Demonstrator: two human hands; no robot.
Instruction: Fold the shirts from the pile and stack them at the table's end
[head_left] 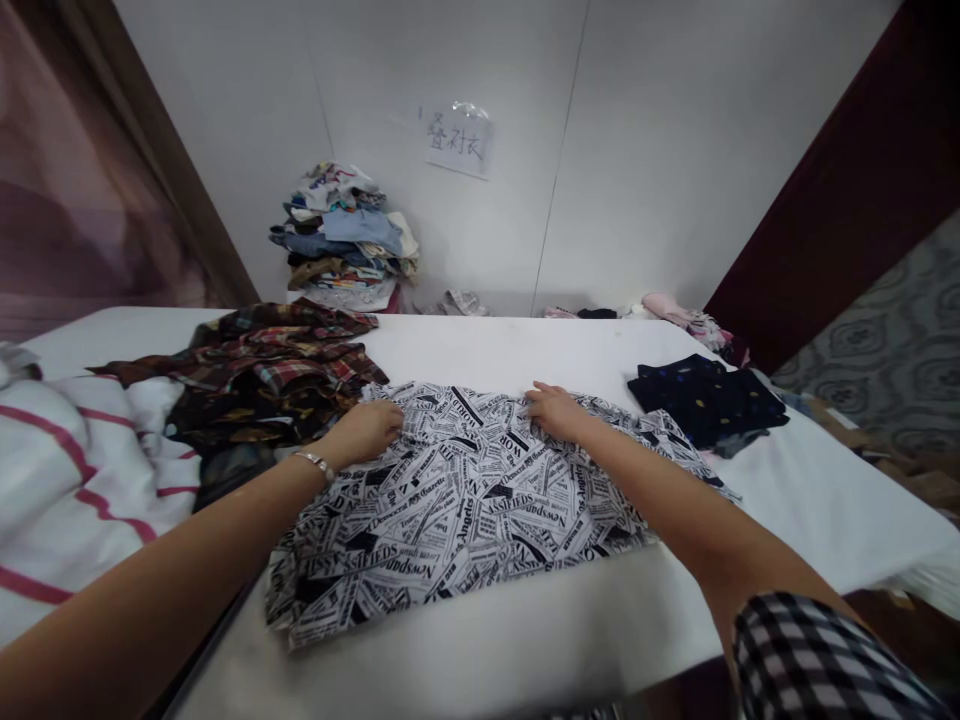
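A shirt (465,500) with a black-and-white newspaper print lies spread on the white table in front of me. My left hand (369,432), with a bracelet at its wrist, is at the shirt's far left part. Its fingers are curled in and closed on the fabric. On the far right part rests my right hand (555,411), its fingers stretched out and slightly apart, touching the cloth. The fingertips of the left hand are partly hidden. Creases run through the shirt near the right forearm, and part of it lies behind that arm.
Plaid and dark clothes (277,365) lie in a heap at the left, beside a white cloth with red stripes (90,470). Folded dark clothes (705,400) sit at the right on the white table (480,350). A tall clothes pile (349,240) stands against the wall beyond.
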